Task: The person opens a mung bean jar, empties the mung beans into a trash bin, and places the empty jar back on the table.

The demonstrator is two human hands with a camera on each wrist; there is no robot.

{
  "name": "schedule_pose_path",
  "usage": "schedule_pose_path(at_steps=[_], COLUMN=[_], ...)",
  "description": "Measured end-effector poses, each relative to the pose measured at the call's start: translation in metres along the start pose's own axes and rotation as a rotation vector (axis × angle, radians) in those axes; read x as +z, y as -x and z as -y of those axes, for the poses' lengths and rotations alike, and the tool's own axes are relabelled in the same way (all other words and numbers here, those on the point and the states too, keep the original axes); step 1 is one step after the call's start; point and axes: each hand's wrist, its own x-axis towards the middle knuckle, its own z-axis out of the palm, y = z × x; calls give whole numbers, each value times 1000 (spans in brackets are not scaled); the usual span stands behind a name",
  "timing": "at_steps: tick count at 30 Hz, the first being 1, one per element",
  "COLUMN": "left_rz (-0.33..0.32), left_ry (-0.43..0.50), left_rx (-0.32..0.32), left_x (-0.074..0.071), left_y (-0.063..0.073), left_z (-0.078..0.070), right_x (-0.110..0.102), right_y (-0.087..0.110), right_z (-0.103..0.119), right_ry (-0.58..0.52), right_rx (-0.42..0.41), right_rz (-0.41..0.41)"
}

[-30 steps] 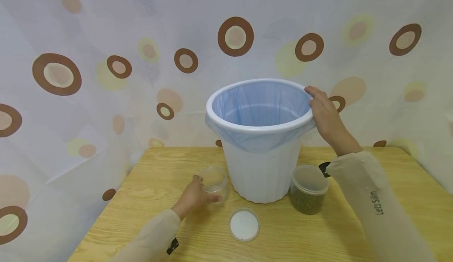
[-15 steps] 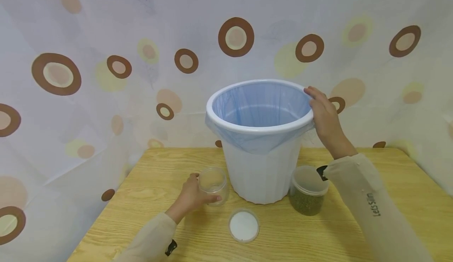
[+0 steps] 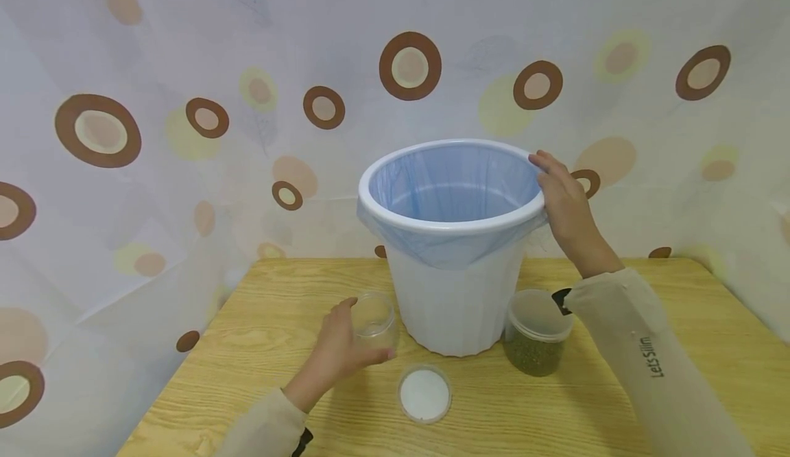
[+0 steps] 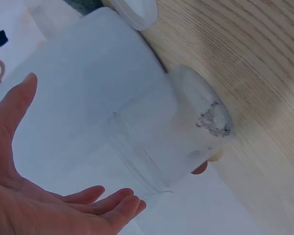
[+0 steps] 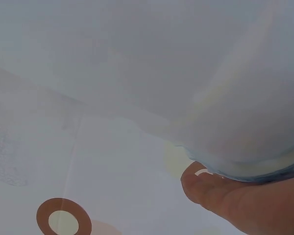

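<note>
My left hand (image 3: 338, 347) is spread around the near left side of a clear plastic jar (image 3: 374, 316) that stands lidless on the table. In the left wrist view its thumb and fingers (image 4: 122, 205) are apart from the jar (image 4: 152, 127), whose base has dark specks. My right hand (image 3: 570, 213) rests against the right rim of a white bin (image 3: 457, 299), fingertips just over the edge. Seen from the right wrist, those fingers (image 5: 220, 193) lie fairly straight along the rim. A bluish bag (image 3: 457, 244) lines the bin and folds over its rim.
A tub with dark green contents (image 3: 537, 347) stands right of the bin, under my right forearm. In front of the bin lies a round white lid with a clear edge (image 3: 426, 394). The wooden table (image 3: 524, 423) ends at a dotted sheet (image 3: 234, 45) behind.
My left hand has loosened from the jar, its fingers and thumb spreading wider. The right hand stays at the bin's rim.
</note>
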Motion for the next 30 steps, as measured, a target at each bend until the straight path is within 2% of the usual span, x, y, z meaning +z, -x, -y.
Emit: schedule_pose_path(at_steps=[11, 18, 25, 30], left_rz=[129, 201, 220, 237], left_ry=[55, 92, 101, 138], left_rx=[171, 208, 268, 260], left_x=[15, 30, 45, 60], left_y=[21, 26, 31, 33], left_z=[-34, -53, -70, -77], right_x=[-4, -5, -7, -5], right_y=[6, 17, 28, 37], right_z=[-3, -4, -3, 0], right_ry=[71, 59, 99, 133], right_rx=[-27, -88, -100, -143], right_rz=[1, -4, -20, -58])
